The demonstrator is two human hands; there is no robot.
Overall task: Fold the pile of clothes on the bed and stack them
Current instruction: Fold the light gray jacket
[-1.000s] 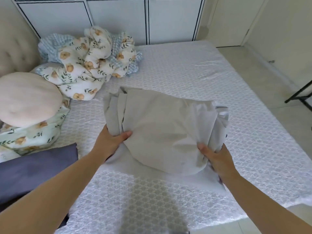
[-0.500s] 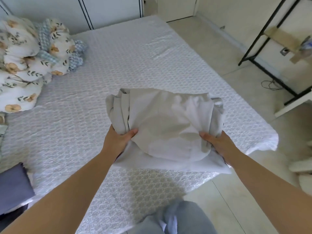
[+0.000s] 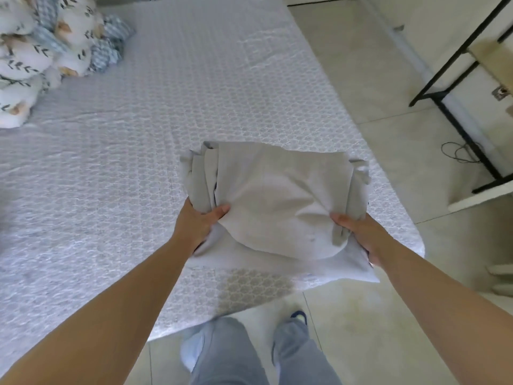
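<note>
Folded grey cloth (image 3: 280,195) | soft, light, floppy | gripped by left hand (image 3: 198,220) at 9 o'clock, right hand (image 3: 358,232) at 3 o'clock | edges best supported.

folded cloth (image 3: 277,195) above bed (image 3: 138,162) corner, bedding heap (image 3: 50,51) far left

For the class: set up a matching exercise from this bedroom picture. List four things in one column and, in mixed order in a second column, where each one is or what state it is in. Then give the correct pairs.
Column A
1. folded grey cloth
2. floral bedding pile
3. black metal frame
4. left hand

Column B
a. standing on the tiled floor, right of the bed
b. bunched at the far left of the bed
c. held up at both sides over the near corner of the bed
d. thumb on top of the cloth, fingers hidden beneath

Pairs: 1-c, 2-b, 3-a, 4-d
</note>
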